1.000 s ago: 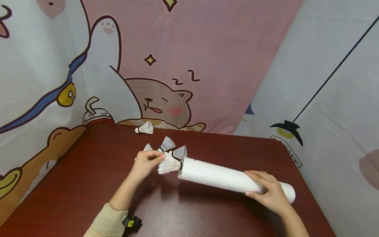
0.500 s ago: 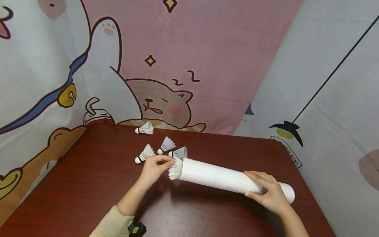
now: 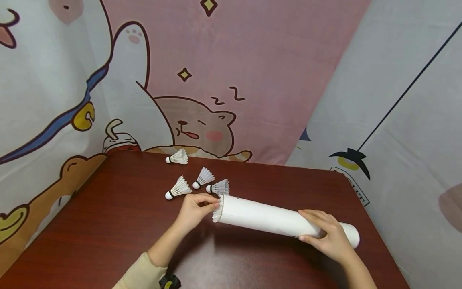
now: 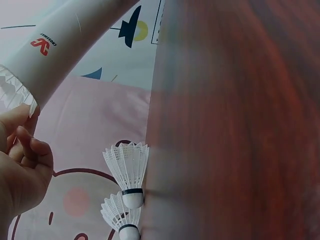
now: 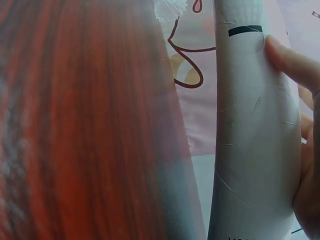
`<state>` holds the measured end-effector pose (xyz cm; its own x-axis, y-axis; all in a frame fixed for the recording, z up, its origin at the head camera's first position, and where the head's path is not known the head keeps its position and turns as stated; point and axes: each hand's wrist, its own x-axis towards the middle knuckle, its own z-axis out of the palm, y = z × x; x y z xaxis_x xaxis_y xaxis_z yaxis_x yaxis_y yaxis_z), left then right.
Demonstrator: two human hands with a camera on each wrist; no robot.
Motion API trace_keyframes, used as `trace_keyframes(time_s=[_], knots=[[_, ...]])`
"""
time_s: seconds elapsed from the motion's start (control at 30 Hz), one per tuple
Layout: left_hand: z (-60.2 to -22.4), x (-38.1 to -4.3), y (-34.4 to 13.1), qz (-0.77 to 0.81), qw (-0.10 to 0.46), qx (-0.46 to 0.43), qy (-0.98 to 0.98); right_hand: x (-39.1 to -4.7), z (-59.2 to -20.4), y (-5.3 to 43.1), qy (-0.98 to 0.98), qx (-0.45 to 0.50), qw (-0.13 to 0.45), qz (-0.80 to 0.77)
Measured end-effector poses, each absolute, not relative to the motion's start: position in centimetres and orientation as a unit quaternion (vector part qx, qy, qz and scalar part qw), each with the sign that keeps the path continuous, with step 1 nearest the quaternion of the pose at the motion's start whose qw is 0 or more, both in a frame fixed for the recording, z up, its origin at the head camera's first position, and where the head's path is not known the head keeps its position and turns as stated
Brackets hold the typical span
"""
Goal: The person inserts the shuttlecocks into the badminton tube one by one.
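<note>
I see the right hand (image 3: 333,237) wrapped around a white shuttlecock tube (image 3: 263,214); at its mouth the left hand (image 3: 191,211) pinches the rim of a feather shuttlecock (image 3: 217,216), its base hidden inside. I can't tell what lies deeper. Beyond, four more shuttlecocks (image 3: 180,187) rest on the table (image 3: 97,224).

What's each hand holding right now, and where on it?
Right hand: the tube, gripped towards its right-hand end. Left hand: a shuttlecock, pinched by its feathered rim at the tube's mouth.
</note>
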<state>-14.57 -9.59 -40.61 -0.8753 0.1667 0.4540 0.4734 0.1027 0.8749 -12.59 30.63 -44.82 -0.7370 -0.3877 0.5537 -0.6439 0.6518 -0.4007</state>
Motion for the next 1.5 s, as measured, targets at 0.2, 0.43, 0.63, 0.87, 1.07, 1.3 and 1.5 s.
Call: trace_keyframes(time_s=[0.2,0.43,0.63,0.87,1.07,1.3,1.5], knots=[[-40.18,-14.25,-9.11,-0.624,0.124,-0.223,-0.738,-12.51,-44.81,30.68,-0.885,0.285,0.210,0.302],[-40.04,-14.28,-8.84,-0.620,0.127,-0.230,-0.739,-12.62,-44.80,30.60,-0.878,0.295,0.226,0.302],[-40.33,-14.42,-8.62,-0.612,0.127,-0.248,-0.741,-12.68,-44.89,30.76,-0.882,0.291,0.220,0.299],[-40.62,-14.41,-8.56,-0.599,0.131,-0.264,-0.744,-12.66,-44.92,30.81,-0.884,0.289,0.208,0.302],[-40.40,-14.23,-8.62,-0.605,0.134,-0.246,-0.745,-12.72,-44.96,30.79,-0.877,0.293,0.218,0.312],[-40.18,-14.12,-8.66,-0.612,0.153,-0.248,-0.736,-12.85,-44.93,30.89,-0.874,0.290,0.225,0.318],[-40.07,-14.36,-9.12,-0.615,0.167,-0.259,-0.726,-12.75,-45.00,30.96,-0.875,0.289,0.223,0.317]])
